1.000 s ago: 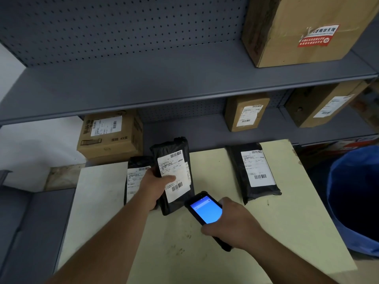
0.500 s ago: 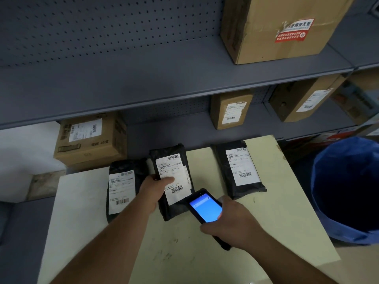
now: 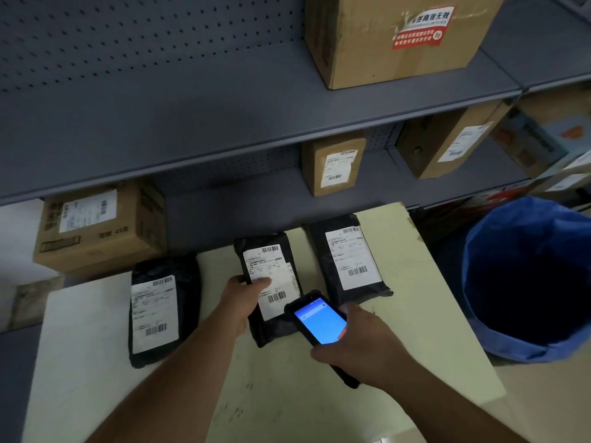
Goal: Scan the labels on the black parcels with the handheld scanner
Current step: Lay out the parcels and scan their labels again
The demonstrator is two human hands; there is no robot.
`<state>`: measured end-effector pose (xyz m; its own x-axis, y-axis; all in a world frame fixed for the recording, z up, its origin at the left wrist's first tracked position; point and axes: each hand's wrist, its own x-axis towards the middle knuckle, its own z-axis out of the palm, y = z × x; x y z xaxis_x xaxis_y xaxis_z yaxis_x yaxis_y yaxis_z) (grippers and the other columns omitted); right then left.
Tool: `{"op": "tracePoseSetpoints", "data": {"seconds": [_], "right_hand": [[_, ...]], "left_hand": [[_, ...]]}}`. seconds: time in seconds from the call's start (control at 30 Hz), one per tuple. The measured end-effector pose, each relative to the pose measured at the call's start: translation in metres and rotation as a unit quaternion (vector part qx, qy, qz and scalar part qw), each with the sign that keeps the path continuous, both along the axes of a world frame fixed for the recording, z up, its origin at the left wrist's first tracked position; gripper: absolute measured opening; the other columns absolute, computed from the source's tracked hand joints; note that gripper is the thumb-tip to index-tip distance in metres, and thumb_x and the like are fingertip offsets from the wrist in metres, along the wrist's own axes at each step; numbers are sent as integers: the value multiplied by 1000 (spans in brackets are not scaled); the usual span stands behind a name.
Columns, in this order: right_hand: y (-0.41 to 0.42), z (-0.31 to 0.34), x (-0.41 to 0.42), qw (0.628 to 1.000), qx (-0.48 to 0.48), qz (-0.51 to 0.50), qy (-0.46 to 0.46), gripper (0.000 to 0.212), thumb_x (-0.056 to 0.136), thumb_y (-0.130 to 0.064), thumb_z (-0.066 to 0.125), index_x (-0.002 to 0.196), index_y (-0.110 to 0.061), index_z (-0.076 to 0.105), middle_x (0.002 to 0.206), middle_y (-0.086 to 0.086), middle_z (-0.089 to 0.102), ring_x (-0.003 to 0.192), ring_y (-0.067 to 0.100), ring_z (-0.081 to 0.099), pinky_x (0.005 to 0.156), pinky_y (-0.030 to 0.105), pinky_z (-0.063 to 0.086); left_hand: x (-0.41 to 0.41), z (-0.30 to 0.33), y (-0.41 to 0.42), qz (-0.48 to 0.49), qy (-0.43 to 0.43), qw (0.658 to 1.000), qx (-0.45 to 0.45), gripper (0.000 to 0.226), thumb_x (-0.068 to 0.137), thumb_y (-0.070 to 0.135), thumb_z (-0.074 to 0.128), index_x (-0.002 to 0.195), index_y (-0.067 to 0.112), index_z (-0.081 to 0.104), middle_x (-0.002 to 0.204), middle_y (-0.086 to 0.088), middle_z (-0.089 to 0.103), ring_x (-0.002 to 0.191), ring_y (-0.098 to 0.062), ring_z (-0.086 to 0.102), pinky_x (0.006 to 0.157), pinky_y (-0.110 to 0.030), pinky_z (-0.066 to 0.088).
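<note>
Three black parcels lie label-up on the worktop point(image 3: 431, 314). The left hand point(image 3: 244, 300) grips the middle parcel point(image 3: 271, 292), thumb across its label; clear the lower barcode point(image 3: 276, 296). The right hand point(image 3: 361, 346) holds the handheld scanner point(image 3: 319, 324); aim its top edge squarely at that barcode.

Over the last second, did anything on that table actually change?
Hardly. The left hand keeps holding the middle parcel, and the right hand keeps the scanner at its lower barcode. The view swung, so the left parcel shows fully now. The right parcel stayed put.
</note>
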<state>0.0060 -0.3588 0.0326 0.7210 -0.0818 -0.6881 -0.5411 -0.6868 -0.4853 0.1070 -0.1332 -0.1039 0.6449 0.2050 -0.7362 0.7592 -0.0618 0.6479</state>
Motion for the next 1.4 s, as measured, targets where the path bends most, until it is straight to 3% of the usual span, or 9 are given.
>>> {"op": "tracePoseSetpoints", "data": {"seconds": [0.07, 0.2, 0.37, 0.6, 0.73, 0.97, 1.1, 1.23, 1.4], "right_hand": [[-5, -1, 2, 1000, 2, -3, 6, 56, 68, -42, 85, 112, -24, 55, 96, -3, 64, 77, 17, 68, 70, 37, 62], [-14, -3, 6, 1000, 8, -14, 16, 57, 67, -40, 84, 112, -23, 54, 96, -2, 64, 68, 17, 63, 63, 34, 56], [-21, -2, 9, 1000, -5, -8, 18, 55, 70, -41, 84, 110, -21, 53, 97, -3, 65, 86, 18, 72, 78, 41, 64], [-30, -1, 11, 999, -7, -16, 35, 54, 73, -38, 83, 116, -20, 55, 95, 8, 75, 85, 27, 79, 70, 37, 62], [-34, -2, 10, 999, -9, -17, 38, 56, 74, -39, 83, 118, -21, 53, 97, 4, 72, 87, 23, 79, 78, 41, 66], [-40, -5, 9, 999, -8, -22, 38, 58, 72, -41, 81, 120, -26, 53, 98, -5, 69, 86, 16, 76, 80, 40, 65], [-41, -3, 12, 999, -13, -26, 35, 55, 72, -41, 82, 113, -25, 49, 98, -3, 68, 87, 17, 76, 81, 41, 65], [-38, -1, 15, 999, -17, -24, 37, 56, 73, -38, 82, 116, -19, 52, 97, 5, 73, 78, 22, 77, 74, 40, 64], [-24, -1, 17, 999, -18, -11, 24, 60, 69, -40, 83, 117, -19, 53, 95, 0, 70, 82, 20, 76, 74, 41, 65]], "left_hand": [[2, -6, -5, -4, 12, 1000, 0, 60, 71, 34, 86, 125, 13, 67, 116, -10, 79, 98, -31, 78, 96, -52, 61], [6, -10, -13, -25, 23, 999, 14, 40, 88, 29, 80, 123, 14, 71, 114, -9, 79, 99, -31, 78, 97, -51, 61], [11, -12, -20, -32, 33, 999, 21, 39, 91, 33, 77, 125, 15, 71, 116, -9, 79, 101, -31, 77, 98, -52, 60], [19, -12, -34, -29, 31, 999, 26, 39, 93, 35, 75, 125, 14, 71, 115, -9, 78, 103, -32, 75, 100, -50, 59], [24, -17, -41, -35, 31, 998, 40, 35, 95, 36, 72, 123, 15, 72, 116, -7, 77, 104, -32, 73, 101, -50, 57], [27, -16, -54, -55, 31, 997, 45, 16, 102, 27, 63, 115, 21, 69, 101, -2, 73, 85, -17, 67, 69, -31, 48], [27, -13, -55, -63, 22, 997, 47, 23, 103, 25, 62, 122, 17, 70, 98, 1, 72, 84, -16, 67, 65, -28, 46], [28, -8, -50, -78, 23, 994, 73, 35, 101, 29, 60, 130, 10, 68, 115, -7, 72, 89, -21, 65, 80, -33, 48], [30, 6, -31, -101, 32, 986, 127, 67, 102, 40, 60, 158, 8, 42, 161, -12, 48, 140, -35, 51, 107, -38, 45]]}}
